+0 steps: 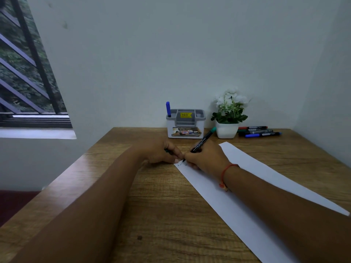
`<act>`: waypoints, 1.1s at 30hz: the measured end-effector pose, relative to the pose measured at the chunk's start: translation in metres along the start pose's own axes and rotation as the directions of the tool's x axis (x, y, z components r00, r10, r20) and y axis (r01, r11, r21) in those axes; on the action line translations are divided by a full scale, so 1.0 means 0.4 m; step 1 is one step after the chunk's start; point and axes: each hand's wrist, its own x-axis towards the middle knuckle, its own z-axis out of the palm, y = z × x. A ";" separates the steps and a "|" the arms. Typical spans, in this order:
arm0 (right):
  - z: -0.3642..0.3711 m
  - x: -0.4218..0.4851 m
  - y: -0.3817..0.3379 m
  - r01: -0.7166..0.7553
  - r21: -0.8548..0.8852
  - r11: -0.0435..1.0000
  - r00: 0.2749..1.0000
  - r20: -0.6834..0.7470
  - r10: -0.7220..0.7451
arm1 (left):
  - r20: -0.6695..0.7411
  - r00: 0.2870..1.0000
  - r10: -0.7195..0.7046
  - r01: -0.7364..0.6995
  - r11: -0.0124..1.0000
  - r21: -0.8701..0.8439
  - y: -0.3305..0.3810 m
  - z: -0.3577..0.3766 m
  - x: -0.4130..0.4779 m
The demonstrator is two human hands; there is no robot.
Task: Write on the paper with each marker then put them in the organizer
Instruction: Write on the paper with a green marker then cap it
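My right hand [206, 156] grips a green-ended black marker [204, 139], its tip touching the far left corner of the white paper [247, 186], where a few small marks show. My left hand [161, 151] rests on the table beside that corner, fingers curled around a small dark piece, probably the marker's cap [168, 150]. The white and grey organizer [185, 123] stands at the back by the wall with a blue marker [168, 109] upright in its left slot. Loose markers [259, 131], red, green and blue among them, lie at the back right.
A white pot with white flowers [228, 114] stands between the organizer and the loose markers. The wooden table [161, 205] meets the wall at the back and right; its left edge drops off near a barred window [24, 73].
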 end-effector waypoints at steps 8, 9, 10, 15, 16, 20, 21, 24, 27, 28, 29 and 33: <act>-0.002 0.002 0.004 0.002 0.004 1.000 1.000 -0.007 -0.002 | -0.005 1.000 0.008 -0.008 1.000 -0.015 0.006 0.000 -0.006; -0.002 0.003 0.005 -0.001 0.007 1.000 1.000 -0.007 0.001 | -0.002 1.000 0.002 -0.002 1.000 -0.016 0.005 -0.001 -0.006; -0.001 0.005 0.007 -0.004 0.009 1.000 1.000 -0.006 0.004 | -0.002 1.000 -0.003 0.003 1.000 -0.025 0.004 -0.001 -0.006; 0.001 0.019 0.017 -0.025 0.023 0.999 1.000 -0.013 0.026 | -0.007 1.000 -0.004 0.004 0.998 -0.055 0.003 0.002 -0.006; -0.003 0.024 0.019 -0.043 0.040 0.998 0.999 -0.026 0.044 | -0.002 1.000 -0.008 0.008 0.998 -0.056 0.002 0.002 -0.004; -0.031 0.033 0.025 -0.066 0.112 0.991 0.998 -0.009 0.067 | 0.004 1.000 -0.016 0.016 1.000 -0.011 0.003 -0.002 0.003; -0.035 0.032 0.027 -0.059 0.119 0.991 0.998 0.012 0.058 | 0.008 1.000 -0.016 0.016 1.000 0.002 0.003 -0.003 0.003; -0.032 0.028 0.037 -0.051 0.123 0.991 0.997 0.066 0.044 | 0.025 1.000 -0.016 0.016 0.999 0.033 0.004 -0.006 0.004; -0.025 0.028 0.040 -0.038 0.112 0.993 0.997 0.073 0.030 | 0.008 1.000 -0.006 0.006 0.999 0.046 0.003 -0.005 0.004; -0.022 0.030 0.040 -0.036 0.115 0.993 0.997 0.071 0.028 | 0.002 1.000 -0.005 0.005 0.999 0.037 0.003 -0.004 0.003; -0.020 0.029 0.040 -0.037 0.120 0.992 0.997 0.069 0.029 | 0.002 1.000 -0.006 0.006 1.000 0.029 0.005 -0.004 0.001; -0.020 0.029 0.039 -0.028 0.104 0.994 0.997 0.079 0.020 | 0.005 1.000 -0.013 0.013 1.000 0.021 0.005 -0.002 0.001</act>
